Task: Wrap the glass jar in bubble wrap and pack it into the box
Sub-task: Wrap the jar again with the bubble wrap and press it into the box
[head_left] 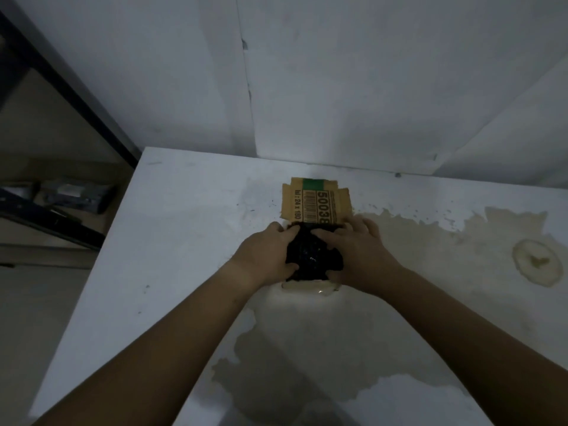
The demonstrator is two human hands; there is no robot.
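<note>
Two hands, your left hand [266, 255] and right hand [358, 252], fingers curled and clamped around a dark bubble-wrapped bundle [313, 256], presumably the jar, held over the stained white table [172, 241] just before the printed cardboard box [316, 202].
</note>
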